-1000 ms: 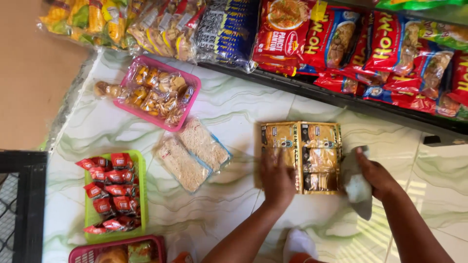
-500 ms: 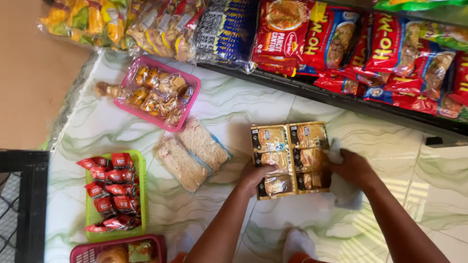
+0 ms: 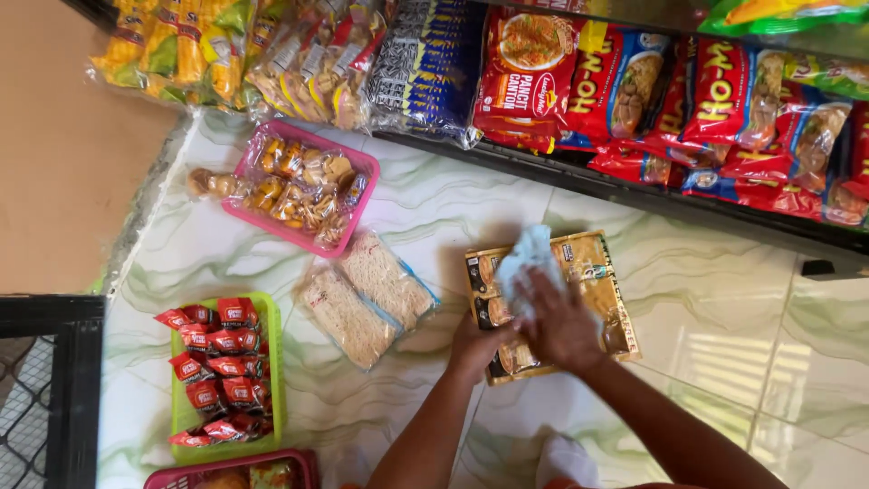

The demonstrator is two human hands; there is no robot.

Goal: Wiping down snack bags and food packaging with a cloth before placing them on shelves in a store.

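On the far left: a black metal grate [image 3: 41, 389] stands at the edge of the tiled floor [image 3: 769, 362]; beside it lies bare brown ground.
Green basket [image 3: 268, 362]: it sits on the floor near the grate; it is full of small red packets [image 3: 217, 367].
Red basket [image 3: 299, 464]: only its rim shows at the bottom edge, just below the green one.
Pink basket [image 3: 362, 172]: it lies higher up, holding small snacks in clear wrap.
Noodle packs [image 3: 367, 294]: two clear packs lie side by side on the floor, between the pink basket and the hands.
Left hand [image 3: 475, 344]: it rests on the lower left edge of the gold pack [image 3: 602, 290]; the fingers press on the pack; I cannot tell if they curl around the edge.
Gold pack: a flat bundle of small gold sachets, lying on the floor in the middle, under both hands.
Right hand [image 3: 561, 321]: it lies on top of the gold pack; the fingers are grasping a pale blue cloth [image 3: 525, 263] and press it on the pack.
Shelf at the top: yellow, blue and red snack bags [image 3: 625, 91] lie in a row along a dark ledge, well apart from the hands.
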